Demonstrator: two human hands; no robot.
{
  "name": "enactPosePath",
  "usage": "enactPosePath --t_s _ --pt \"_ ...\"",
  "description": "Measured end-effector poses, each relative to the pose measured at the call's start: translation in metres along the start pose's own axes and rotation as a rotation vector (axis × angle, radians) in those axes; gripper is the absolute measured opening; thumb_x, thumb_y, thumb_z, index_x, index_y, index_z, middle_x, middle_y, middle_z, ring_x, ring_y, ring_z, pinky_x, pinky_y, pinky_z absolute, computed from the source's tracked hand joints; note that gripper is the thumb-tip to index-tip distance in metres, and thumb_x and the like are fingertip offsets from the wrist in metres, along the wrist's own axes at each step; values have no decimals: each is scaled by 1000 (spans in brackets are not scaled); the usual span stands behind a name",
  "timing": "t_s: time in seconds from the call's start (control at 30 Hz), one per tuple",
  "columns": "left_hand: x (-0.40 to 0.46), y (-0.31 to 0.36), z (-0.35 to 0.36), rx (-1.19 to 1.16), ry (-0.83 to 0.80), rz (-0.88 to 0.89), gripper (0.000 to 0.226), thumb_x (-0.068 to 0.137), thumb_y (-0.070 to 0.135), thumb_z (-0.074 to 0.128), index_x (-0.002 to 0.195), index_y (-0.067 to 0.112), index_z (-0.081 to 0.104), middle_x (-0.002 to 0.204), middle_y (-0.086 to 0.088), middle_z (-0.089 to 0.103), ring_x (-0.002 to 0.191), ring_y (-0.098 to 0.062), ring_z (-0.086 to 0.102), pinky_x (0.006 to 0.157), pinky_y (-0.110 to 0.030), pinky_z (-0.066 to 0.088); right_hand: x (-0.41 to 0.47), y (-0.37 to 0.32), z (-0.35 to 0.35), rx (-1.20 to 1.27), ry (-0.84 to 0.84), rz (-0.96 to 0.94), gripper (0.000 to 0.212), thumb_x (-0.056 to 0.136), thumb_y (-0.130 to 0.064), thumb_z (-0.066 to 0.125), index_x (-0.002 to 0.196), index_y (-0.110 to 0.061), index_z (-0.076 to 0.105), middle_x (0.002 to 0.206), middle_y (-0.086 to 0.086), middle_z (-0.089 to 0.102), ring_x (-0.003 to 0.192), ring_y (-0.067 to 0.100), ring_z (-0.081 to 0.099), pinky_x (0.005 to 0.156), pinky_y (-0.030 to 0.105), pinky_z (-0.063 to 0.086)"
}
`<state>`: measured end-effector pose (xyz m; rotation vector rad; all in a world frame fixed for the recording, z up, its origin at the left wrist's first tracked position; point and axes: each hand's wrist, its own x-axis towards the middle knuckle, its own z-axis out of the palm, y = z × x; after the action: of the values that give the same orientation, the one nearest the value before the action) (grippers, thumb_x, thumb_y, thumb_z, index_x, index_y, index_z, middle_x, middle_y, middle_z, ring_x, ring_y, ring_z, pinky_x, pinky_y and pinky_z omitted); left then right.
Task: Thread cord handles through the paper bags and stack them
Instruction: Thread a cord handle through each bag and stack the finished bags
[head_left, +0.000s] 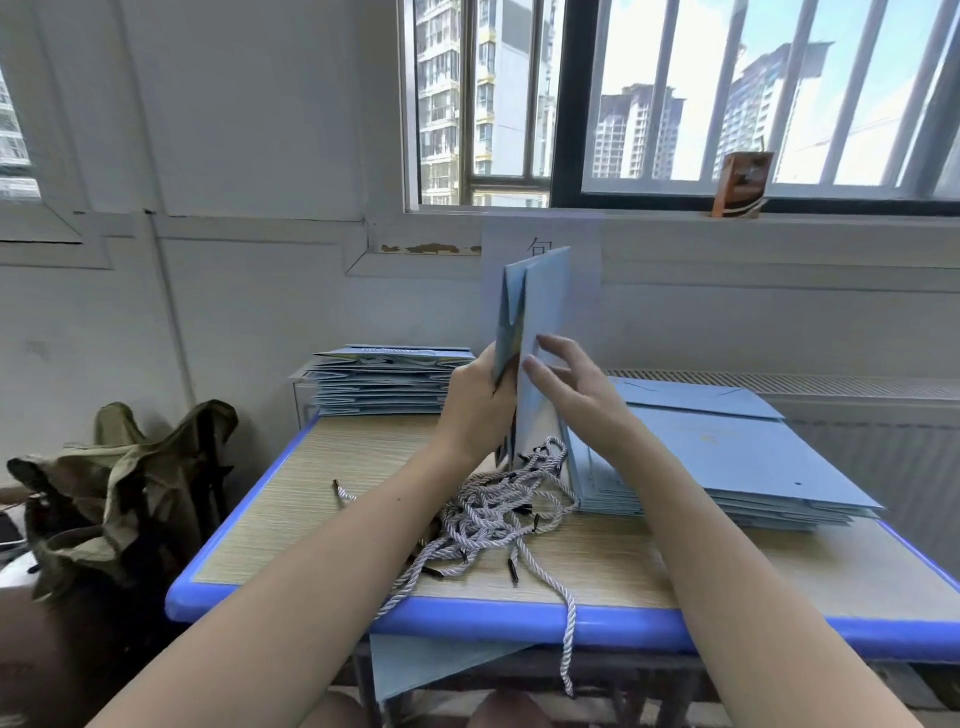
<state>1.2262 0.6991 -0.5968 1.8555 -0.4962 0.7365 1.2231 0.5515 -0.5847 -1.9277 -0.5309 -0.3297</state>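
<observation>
Head view: flat blue bag (540, 312) held upright, long axis vertical, above table (322, 467). Left hand (475, 400) grips near edge; right hand (566, 384) fingers straight against face. Cord pile (493, 514) directly below, nearer left hand.

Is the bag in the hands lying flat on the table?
No. The bag stands upright, gripped by the left hand, with the right hand against its side.
</observation>
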Motion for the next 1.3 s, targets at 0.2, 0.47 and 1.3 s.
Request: enactPosePath --t_s 0.2,0.47,1.3 --pt "0 8 -5 -402 -96 -215 55 100 62 33 131 24 59 129 5 64 116 -2 61 96 -21 48 -2 2 3 -87 -185 38 110 63 -82 68 155 -38 28 161 -16 27 147 5 27 116 40 32" --pt "2 13 -9 -415 -66 -278 61 89 59 59 122 6 59 106 -13 73 96 -23 73 85 -37 59 0 8 -6 -160 -64 -101 71 82 -11 59 143 -46 49 137 -15 60 127 8 56 98 37 54" --pt "8 -5 -14 174 99 -202 59 92 6 59 146 12 35 123 2 49 105 -11 43 92 -27 42 -2 14 -18 -713 211 148 38 83 2 56 98 -22 80 110 6 75 106 29 65 100 40 47"
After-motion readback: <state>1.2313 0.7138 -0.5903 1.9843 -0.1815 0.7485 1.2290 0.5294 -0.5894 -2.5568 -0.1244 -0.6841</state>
